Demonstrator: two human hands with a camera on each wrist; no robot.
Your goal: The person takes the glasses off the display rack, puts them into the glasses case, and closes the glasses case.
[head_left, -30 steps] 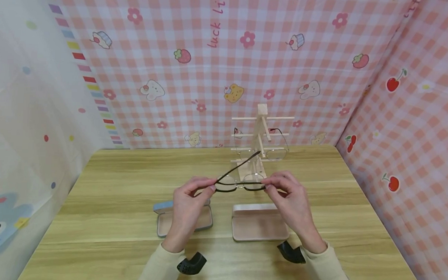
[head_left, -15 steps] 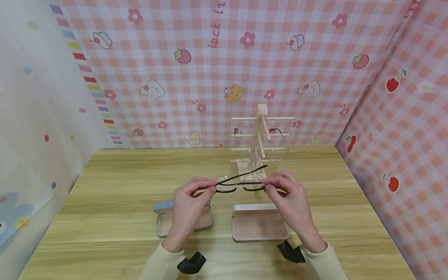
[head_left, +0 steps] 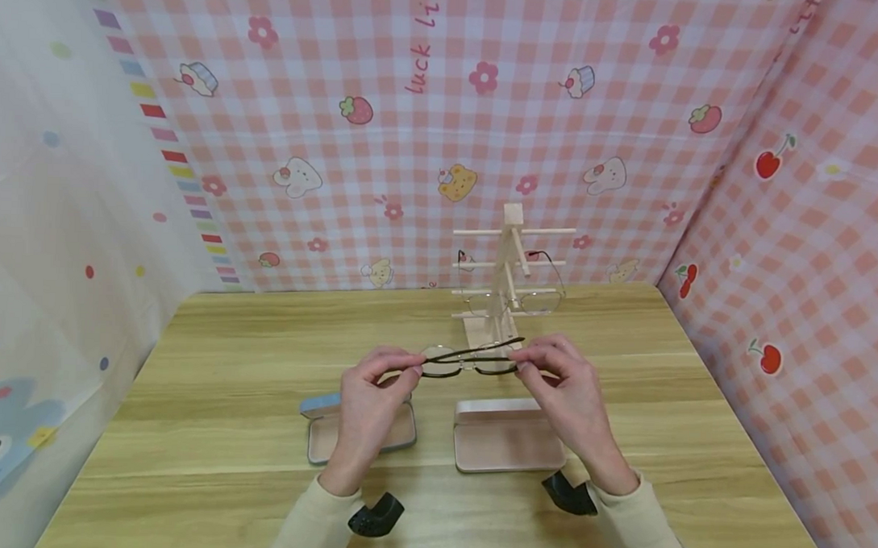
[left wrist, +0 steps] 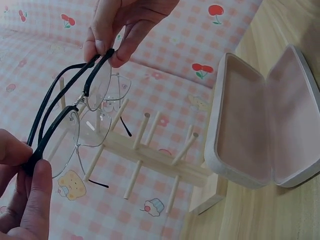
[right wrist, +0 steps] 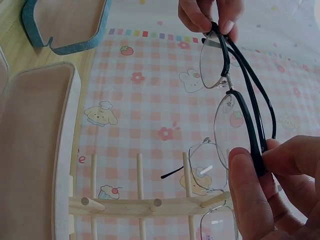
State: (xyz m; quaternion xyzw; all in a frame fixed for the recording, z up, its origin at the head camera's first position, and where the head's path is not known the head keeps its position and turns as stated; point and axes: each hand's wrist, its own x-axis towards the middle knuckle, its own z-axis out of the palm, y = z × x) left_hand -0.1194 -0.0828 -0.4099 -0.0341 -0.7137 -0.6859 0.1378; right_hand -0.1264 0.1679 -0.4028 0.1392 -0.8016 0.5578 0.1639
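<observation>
Half-rim eyeglasses [head_left: 441, 375] with black brows and clear lenses hang in the air above the table, level between both hands. My left hand [head_left: 376, 401] pinches their left end between thumb and fingers. At the other end, my right hand [head_left: 568, 399] pinches the corner by the hinge. One black temple lies folded along the frame, and the other slants across it nearly folded, as the left wrist view of the eyeglasses [left wrist: 64, 122] also shows. Below the hands lie two open glasses cases, a blue one [head_left: 321, 404] partly behind my left hand and a white one [head_left: 509, 447] near my right wrist.
Behind the hands a wooden display stand [head_left: 514, 216] with several pegs stands on the wood-grain table [head_left: 247, 364]. Thin metal-framed glasses [head_left: 543, 302] rest on its pegs. Pink checked cloth [head_left: 414, 144] walls off the back and right, with pale cloth [head_left: 63, 237] at the left.
The slanting temple of the eyeglasses has swung down and inward, closer to the frame. Both hands have stayed almost in place, keeping their pinch on the ends.
</observation>
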